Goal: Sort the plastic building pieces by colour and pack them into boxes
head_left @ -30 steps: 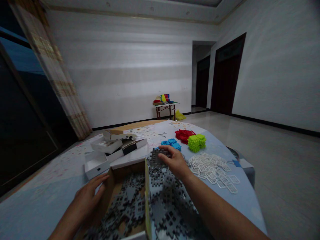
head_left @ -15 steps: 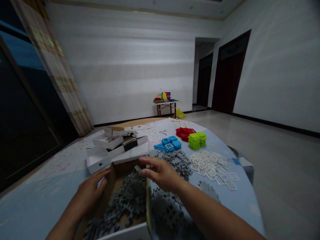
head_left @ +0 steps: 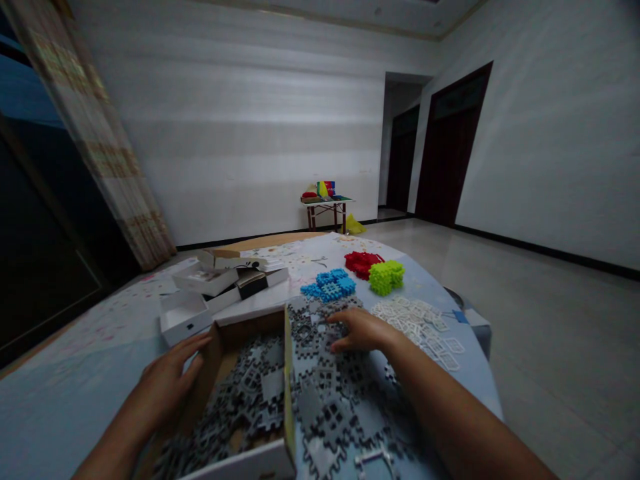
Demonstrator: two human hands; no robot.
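Note:
An open cardboard box (head_left: 287, 390) stands in front of me, holding a heap of grey interlocking plastic pieces (head_left: 240, 393). My left hand (head_left: 170, 373) grips its left wall, fingers along the rim and thumb on the inner side. To the right of the box, more grey toothed pieces (head_left: 327, 413) lie spread over the table. My right hand (head_left: 363, 330) is over the far part of that spread, thumb and index finger apart, with nothing visible between them. Whether its fingertips touch a piece I cannot tell.
Beyond the spread lie blue (head_left: 330, 285), red (head_left: 363, 263) and lime green pieces (head_left: 387, 277). White frame pieces (head_left: 415, 327) are scattered at the right. Several white boxes (head_left: 185, 317) sit behind my left hand on the cloth-covered round table (head_left: 55, 400).
My right hand has moved right, from above the box's right wall to the loose grey pieces. The small grey piece at its fingertips is gone from them. My left hand stays at the box.

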